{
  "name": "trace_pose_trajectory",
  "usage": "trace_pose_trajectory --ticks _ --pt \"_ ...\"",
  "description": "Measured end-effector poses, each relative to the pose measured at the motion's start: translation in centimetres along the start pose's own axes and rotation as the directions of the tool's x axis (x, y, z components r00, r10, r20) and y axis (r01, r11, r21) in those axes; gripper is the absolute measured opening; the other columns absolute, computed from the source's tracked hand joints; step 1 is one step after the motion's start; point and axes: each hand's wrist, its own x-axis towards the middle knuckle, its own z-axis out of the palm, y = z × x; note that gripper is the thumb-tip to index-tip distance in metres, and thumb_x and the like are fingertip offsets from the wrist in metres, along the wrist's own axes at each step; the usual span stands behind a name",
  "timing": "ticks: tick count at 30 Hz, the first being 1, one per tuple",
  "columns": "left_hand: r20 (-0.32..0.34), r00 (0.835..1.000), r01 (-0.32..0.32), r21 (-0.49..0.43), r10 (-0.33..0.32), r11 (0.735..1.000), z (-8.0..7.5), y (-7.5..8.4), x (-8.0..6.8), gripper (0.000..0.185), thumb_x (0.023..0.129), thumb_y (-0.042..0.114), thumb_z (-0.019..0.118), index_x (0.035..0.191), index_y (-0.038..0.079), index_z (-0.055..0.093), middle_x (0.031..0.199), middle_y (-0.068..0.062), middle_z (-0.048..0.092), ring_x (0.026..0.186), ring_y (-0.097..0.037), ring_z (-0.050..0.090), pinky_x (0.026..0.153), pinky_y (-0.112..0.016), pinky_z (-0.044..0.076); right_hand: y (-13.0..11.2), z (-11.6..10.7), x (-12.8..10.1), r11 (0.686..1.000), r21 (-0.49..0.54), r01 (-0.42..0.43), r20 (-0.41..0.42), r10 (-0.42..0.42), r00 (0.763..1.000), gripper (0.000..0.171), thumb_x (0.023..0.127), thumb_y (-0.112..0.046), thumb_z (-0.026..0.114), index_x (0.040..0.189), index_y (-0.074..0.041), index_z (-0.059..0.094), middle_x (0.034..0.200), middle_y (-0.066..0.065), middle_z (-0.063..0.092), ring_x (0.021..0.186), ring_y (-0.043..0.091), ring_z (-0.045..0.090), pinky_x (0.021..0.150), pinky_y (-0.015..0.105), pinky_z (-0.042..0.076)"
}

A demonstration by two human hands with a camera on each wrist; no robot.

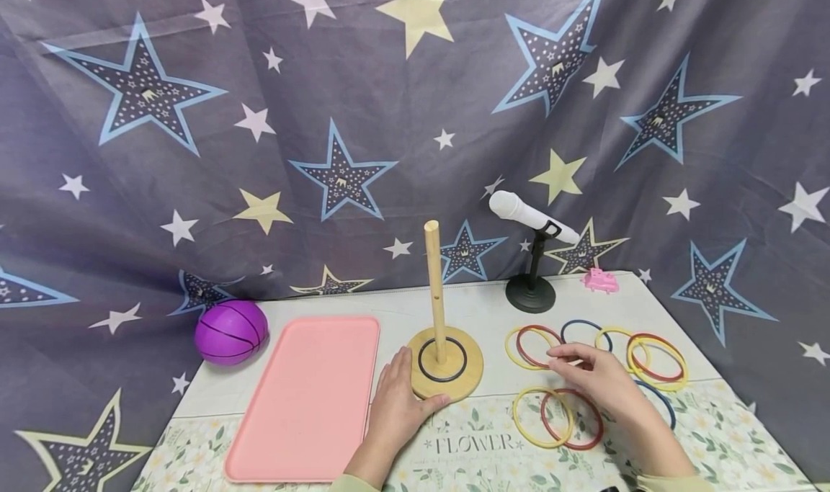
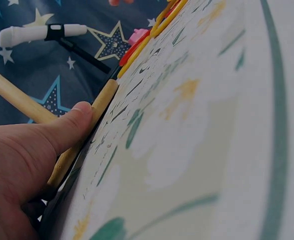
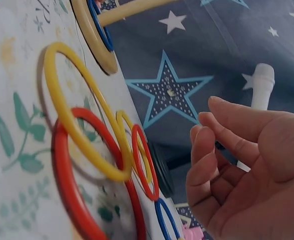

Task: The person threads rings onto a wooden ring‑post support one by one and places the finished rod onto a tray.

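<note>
A wooden peg (image 1: 434, 290) stands upright on a round wooden base (image 1: 468, 377), with one dark ring (image 1: 442, 359) lying on the base around it. My left hand (image 1: 405, 387) rests against the base's left front rim. Its thumb (image 2: 61, 130) presses the base edge (image 2: 104, 100), and the fingers look straight. My right hand (image 1: 560, 362) hovers over several loose rings with relaxed fingers (image 3: 204, 145) and holds nothing. Nearest to it are a yellow and red pair (image 1: 534, 346), a yellow ring (image 1: 541, 416) and a red ring (image 1: 573, 420). Part of a blue ring (image 1: 661, 402) is hidden under the right wrist.
A pink tray (image 1: 305, 398) lies left of the base, with a purple ball (image 1: 230, 331) behind it. A white microphone (image 1: 532, 218) on a black stand and a small pink toy (image 1: 599, 281) stand at the back right. A star-patterned cloth hangs behind the table.
</note>
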Motion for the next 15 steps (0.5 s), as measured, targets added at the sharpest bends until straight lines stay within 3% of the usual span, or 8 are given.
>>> trace_pose_trajectory --ticks 5,11,15 --pt "0.006 1.000 0.006 -0.002 -0.006 1.000 -0.1 0.0 0.0 0.125 0.076 0.057 0.098 0.163 -0.012 0.041 0.167 -0.034 0.042 0.157 -0.052 0.037 0.130 -0.063 0.027 0.8 -0.9 -0.3 1.000 -0.004 -0.028 0.055 0.028 0.998 0.040 0.106 -0.031 0.079 0.135 -0.005 0.076 0.118 0.007 0.077 0.097 0.025 0.067 0.077 0.034 0.058" --pt "0.008 1.000 0.013 -0.007 -0.013 1.000 -0.1 0.1 0.0 0.125 0.076 0.058 0.098 0.163 -0.013 0.040 0.168 -0.034 0.041 0.158 -0.052 0.036 0.131 -0.062 0.026 2.1 -1.7 -0.4 0.998 0.054 0.015 0.157 -0.024 0.987 0.039 0.107 -0.023 0.077 0.138 0.001 0.072 0.109 0.014 0.078 0.093 0.029 0.071 0.072 0.034 0.059" --pt "0.002 1.000 0.007 -0.008 -0.007 1.000 -0.1 0.1 0.0 0.126 0.075 0.058 0.098 0.162 -0.013 0.041 0.167 -0.034 0.042 0.157 -0.052 0.037 0.130 -0.063 0.027 2.5 -1.7 -0.3 0.999 0.035 0.033 0.180 -0.039 0.983 0.038 0.106 -0.022 0.078 0.135 0.002 0.073 0.107 0.012 0.080 0.093 0.028 0.070 0.070 0.033 0.057"
